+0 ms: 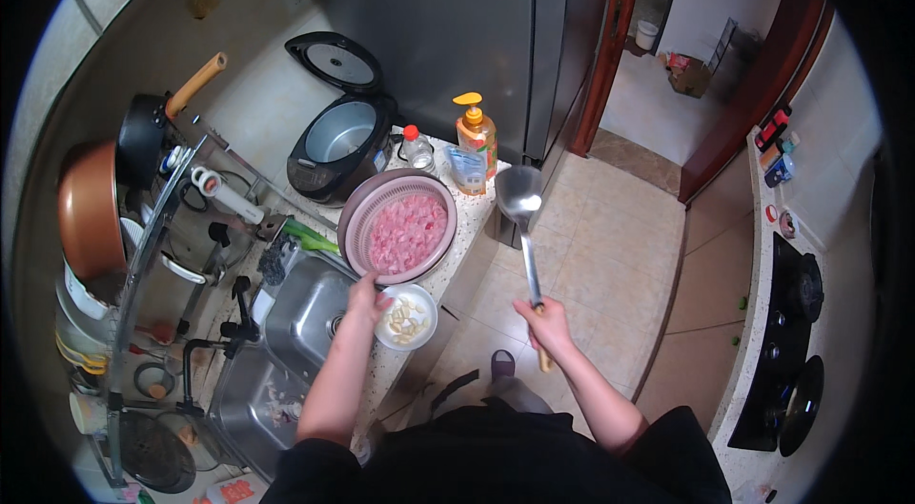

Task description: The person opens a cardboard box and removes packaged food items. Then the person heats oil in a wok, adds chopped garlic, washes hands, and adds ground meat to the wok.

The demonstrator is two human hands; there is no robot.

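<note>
My right hand (547,327) is closed round the wooden handle of a metal wok spatula (519,193), its blade pointing away from me above the floor. My left hand (368,300) is at the near rim of a pink plastic colander (359,236) of cut raw meat (407,234); the fingertips are partly hidden, so a grip cannot be told. The colander rests in a larger bowl on the speckled counter. Beside my left hand, a white bowl (427,295) holds several peeled garlic cloves (404,322).
A rice cooker (342,131) with raised lid, a pump bottle (477,136) and a red-capped bottle (417,150) stand behind the colander. The double steel sink (304,315) and a crowded dish rack (146,239) are at left. A gas hob (775,375) lies on the right counter.
</note>
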